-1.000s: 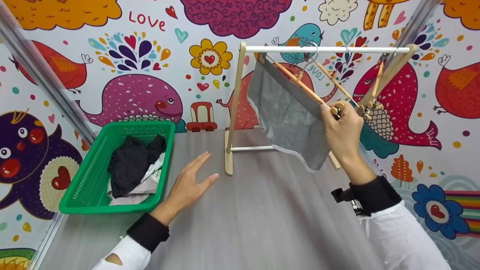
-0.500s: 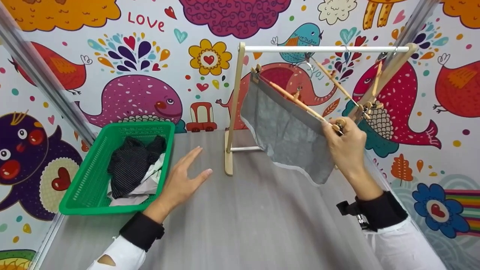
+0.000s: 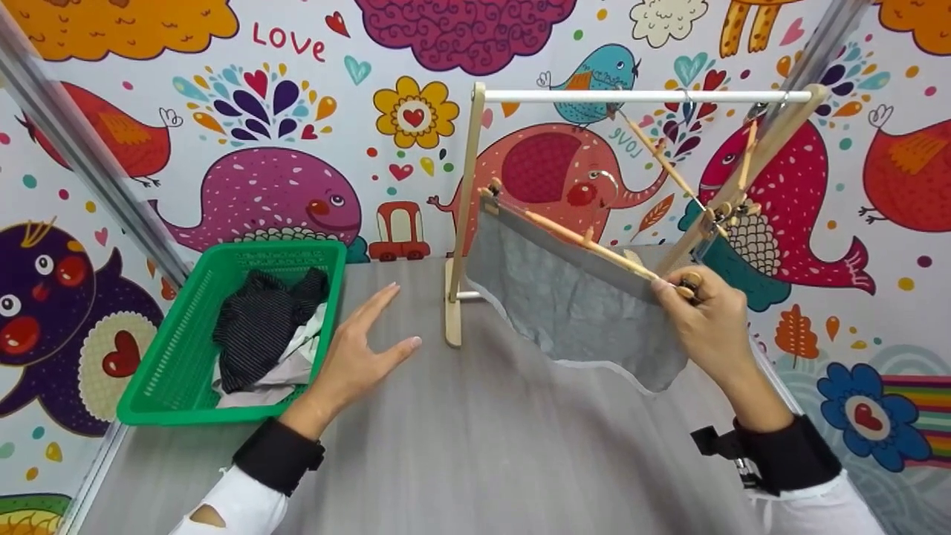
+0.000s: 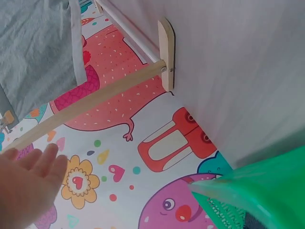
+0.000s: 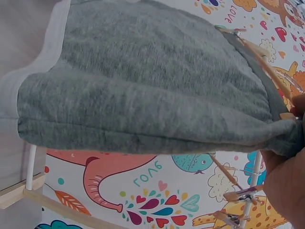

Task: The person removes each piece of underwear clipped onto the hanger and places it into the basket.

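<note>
The right hand [image 3: 709, 319] grips, at right of frame, the lower end of the tan wooden clip hanger [image 3: 561, 232], its long axis sloping down-right from frame centre, with the grey, white-edged cloth garment [image 3: 587, 305] hanging below, while the left hand [image 3: 353, 364], farther off, holds nothing, thumb wide of the fingers.

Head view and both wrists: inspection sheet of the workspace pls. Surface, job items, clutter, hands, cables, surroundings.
Surface: grey table, bearing rack and green basket.
Job items: grey garment clipped to hanger, hook below and off the rail; other hangers on rail; dark striped garment over lighter cloth in basket.
Clutter: nothing seen.
Hands: right hand grips the hanger's right end; left hand holds nothing, fingers extended.
Cables: nothing seen.
Surroundings: cartoon-print wall, metal post at left.
</note>
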Action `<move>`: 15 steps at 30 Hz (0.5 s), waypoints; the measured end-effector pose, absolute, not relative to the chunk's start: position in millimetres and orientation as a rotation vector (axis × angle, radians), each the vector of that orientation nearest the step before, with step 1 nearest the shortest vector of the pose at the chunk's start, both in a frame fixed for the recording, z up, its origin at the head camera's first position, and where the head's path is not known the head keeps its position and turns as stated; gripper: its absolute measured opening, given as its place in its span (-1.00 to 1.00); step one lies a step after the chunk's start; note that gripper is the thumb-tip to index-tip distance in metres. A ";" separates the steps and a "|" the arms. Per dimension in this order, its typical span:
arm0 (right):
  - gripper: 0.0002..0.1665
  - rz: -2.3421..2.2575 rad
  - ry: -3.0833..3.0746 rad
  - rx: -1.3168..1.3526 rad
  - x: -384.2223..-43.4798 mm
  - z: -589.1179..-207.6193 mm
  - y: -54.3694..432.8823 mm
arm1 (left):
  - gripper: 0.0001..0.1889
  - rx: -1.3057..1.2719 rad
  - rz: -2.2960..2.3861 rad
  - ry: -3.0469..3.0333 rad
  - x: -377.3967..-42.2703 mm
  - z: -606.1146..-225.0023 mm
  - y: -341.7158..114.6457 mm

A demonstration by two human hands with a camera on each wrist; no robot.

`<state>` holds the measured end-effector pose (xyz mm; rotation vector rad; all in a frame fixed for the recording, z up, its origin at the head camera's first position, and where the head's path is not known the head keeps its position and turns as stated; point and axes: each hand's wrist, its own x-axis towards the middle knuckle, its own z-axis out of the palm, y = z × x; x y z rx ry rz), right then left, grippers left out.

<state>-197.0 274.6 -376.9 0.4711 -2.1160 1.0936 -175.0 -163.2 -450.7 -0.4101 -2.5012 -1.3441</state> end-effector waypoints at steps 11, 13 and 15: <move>-0.81 1.137 -2.120 0.580 -185.1 -386.7 285.7 | -0.16 -0.422 -1.320 -2.506 -178.1 -440.6 -155.9; -0.80 1.146 -2.123 0.595 -183.4 -388.7 286.3 | -0.16 -0.427 -1.315 -2.506 -178.5 -438.2 -155.1; -0.77 1.146 -2.125 0.606 -182.0 -390.4 286.6 | -0.17 -0.437 -1.304 -2.504 -179.4 -435.6 -154.7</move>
